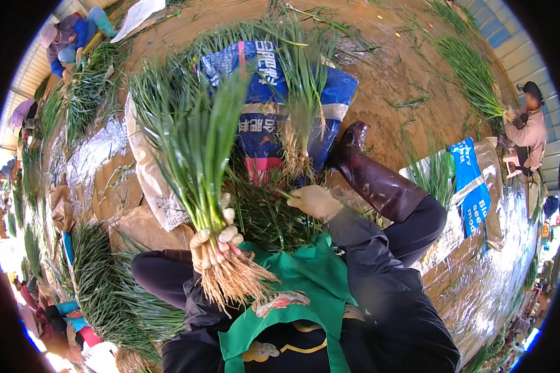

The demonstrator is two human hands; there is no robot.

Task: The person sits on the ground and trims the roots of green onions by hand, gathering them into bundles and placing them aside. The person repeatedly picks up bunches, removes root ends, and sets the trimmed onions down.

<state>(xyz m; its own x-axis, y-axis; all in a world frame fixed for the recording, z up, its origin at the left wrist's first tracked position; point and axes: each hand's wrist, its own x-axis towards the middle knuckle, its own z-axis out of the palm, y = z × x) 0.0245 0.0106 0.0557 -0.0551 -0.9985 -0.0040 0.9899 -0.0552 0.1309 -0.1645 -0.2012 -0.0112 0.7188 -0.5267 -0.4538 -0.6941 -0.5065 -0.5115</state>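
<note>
My left hand (214,240), in a pale glove, grips a thick bunch of green onions (200,158) by the white stems. The leaves point away from me, and the stringy roots (238,279) hang over my lap. My right hand (318,203), also gloved, is closed on a thin green stalk (284,193) just right of the bunch. Below it, loose green leaves (275,224) are heaped between my legs. Beyond my hands lies a blue printed sack (261,133), with more unbundled green onions (303,88) on it, roots towards me.
My brown rubber boot (378,175) is right of the sack. Piled green onions (102,279) lie at left; another pile (466,70) is far right. A light-blue sack (469,186) lies on the right. People sit at left and right on the wet brown floor (378,42).
</note>
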